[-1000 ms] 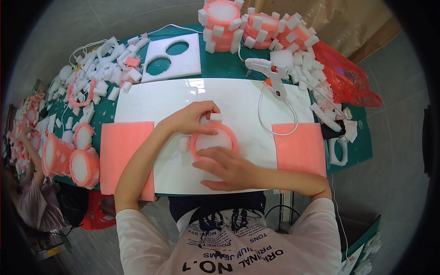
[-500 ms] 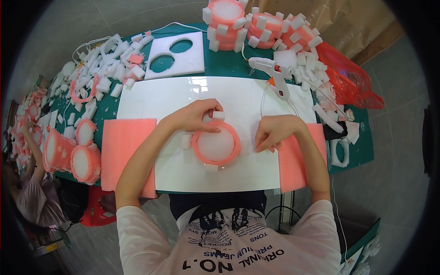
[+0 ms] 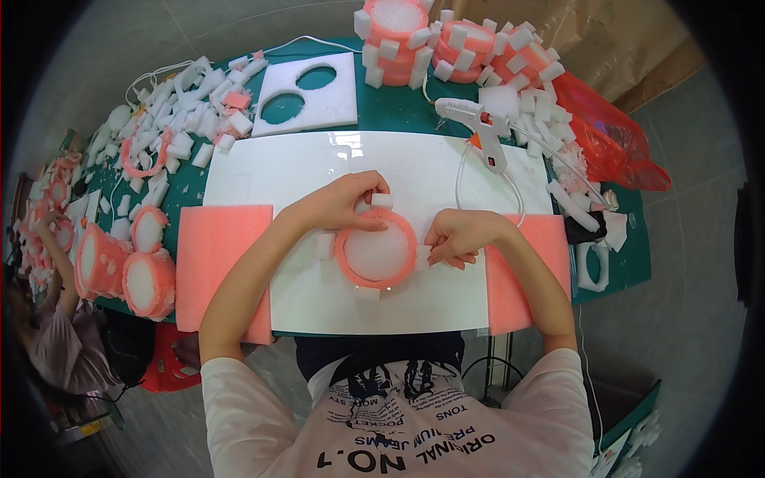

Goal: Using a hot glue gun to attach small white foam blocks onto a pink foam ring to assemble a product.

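Note:
A round foam piece [image 3: 375, 249] lies on the white board in front of me, a white disc ringed by a pink foam band [image 3: 342, 265]. White foam blocks stand against its outer side at the left [image 3: 325, 246], the far edge [image 3: 382, 201] and the near edge [image 3: 367, 293]. My left hand [image 3: 351, 199] is closed on its far left part, thumb over the pink rim and fingers by the far block. Between the thumb and finger of my right hand [image 3: 460, 237] is another white foam block [image 3: 422, 256], touching the ring's right side.
A white glue gun [image 3: 482, 127] with a cable stands at the far right of the white board [image 3: 446, 307]. Pink foam sheets [image 3: 223, 263] flank the board. Foam scraps [image 3: 187, 111], finished pieces [image 3: 398, 48] and a red bag [image 3: 606, 131] surround it. Another person [image 3: 60, 342] works at far left.
My right hand has moved left, bringing a white block against the ring's right side. My left hand keeps its hold on the round foam piece.

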A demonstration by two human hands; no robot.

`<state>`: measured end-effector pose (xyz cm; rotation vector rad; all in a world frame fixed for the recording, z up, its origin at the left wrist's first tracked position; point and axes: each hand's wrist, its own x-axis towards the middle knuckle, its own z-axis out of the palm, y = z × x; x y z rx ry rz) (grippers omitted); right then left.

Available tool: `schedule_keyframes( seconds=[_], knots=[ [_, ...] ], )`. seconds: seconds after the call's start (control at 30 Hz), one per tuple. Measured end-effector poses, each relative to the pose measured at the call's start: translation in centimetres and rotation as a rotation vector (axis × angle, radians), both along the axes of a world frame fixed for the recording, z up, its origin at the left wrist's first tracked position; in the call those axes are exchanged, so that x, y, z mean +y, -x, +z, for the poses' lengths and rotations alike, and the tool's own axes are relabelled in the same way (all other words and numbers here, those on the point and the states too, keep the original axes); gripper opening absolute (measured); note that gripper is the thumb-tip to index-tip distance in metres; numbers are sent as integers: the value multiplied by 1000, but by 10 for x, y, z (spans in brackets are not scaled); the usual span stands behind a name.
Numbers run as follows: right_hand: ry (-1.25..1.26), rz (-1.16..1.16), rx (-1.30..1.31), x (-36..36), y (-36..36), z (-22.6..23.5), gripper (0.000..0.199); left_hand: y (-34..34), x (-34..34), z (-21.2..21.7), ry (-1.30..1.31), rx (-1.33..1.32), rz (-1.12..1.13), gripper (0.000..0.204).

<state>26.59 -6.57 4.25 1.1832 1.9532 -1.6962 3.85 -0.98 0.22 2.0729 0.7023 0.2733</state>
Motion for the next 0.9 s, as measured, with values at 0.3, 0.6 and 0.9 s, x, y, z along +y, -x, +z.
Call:
schedule_keyframes(
  seconds=[0.3, 0.6, 0.9],
  knots=[
    [39, -72, 48, 0, 1, -5, 21, -1, -2, 3, -21, 18, 12, 45],
    [109, -7, 156, 8, -6, -21, 13, 0, -1, 2, 2, -22, 22, 43],
    [92, -25, 123, 7, -3, -19, 13, 0, -1, 1, -39, -71, -7, 39]
  ],
)
